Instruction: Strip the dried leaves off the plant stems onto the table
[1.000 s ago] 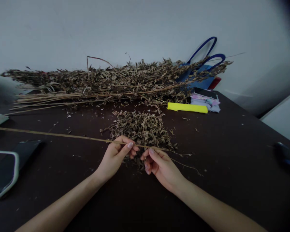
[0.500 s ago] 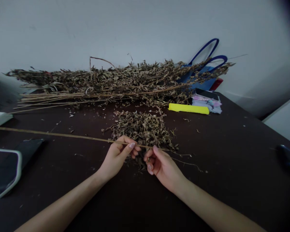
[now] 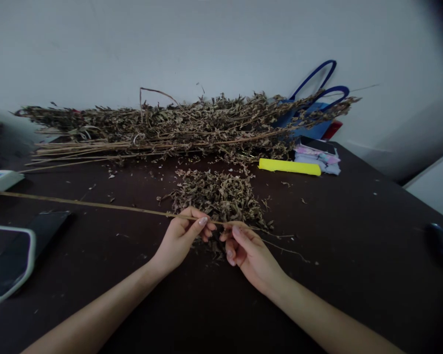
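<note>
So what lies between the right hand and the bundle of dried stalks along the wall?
In the head view, a loose heap of dried leaves lies between the right hand and the bundle, with scattered bits beyond it.

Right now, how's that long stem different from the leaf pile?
The stem is long and thin; the leaf pile is a wide, crinkly heap. The left hand pinches the stem, while the leaf pile lies on the table. The stem looks smoother than the ragged leaf pile. Both look brownish and dry.
</note>
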### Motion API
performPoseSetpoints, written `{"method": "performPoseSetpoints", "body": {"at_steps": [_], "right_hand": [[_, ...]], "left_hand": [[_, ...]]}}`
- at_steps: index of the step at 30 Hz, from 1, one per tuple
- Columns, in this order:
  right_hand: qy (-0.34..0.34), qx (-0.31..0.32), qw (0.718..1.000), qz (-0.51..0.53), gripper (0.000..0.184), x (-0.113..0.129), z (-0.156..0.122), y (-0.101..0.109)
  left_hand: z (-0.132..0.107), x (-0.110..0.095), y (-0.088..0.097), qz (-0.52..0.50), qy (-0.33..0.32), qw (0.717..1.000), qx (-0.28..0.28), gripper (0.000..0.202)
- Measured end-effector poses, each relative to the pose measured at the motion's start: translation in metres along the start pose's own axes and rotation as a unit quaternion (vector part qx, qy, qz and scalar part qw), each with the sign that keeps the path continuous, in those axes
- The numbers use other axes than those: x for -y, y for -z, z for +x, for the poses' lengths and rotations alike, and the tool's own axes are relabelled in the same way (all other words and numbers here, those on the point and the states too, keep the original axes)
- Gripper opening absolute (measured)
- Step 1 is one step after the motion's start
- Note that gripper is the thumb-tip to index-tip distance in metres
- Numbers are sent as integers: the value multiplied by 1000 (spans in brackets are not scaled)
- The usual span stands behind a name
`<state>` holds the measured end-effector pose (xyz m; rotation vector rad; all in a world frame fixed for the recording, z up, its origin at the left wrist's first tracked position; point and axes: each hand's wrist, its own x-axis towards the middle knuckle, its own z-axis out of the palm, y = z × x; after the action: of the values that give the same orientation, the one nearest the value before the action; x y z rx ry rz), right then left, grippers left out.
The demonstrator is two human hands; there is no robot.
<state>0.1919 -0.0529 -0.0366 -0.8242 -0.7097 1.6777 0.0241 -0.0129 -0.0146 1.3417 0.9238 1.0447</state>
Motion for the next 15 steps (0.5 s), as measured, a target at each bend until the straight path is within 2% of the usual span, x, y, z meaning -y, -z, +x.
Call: {"method": "performPoseSetpoints", "body": {"at_steps": [15], "right_hand": [[-19, -16, 1000, 18, 19, 0, 1, 1]], "left_hand": [[-1, 2, 0, -5, -3, 1000, 3, 14]]}}
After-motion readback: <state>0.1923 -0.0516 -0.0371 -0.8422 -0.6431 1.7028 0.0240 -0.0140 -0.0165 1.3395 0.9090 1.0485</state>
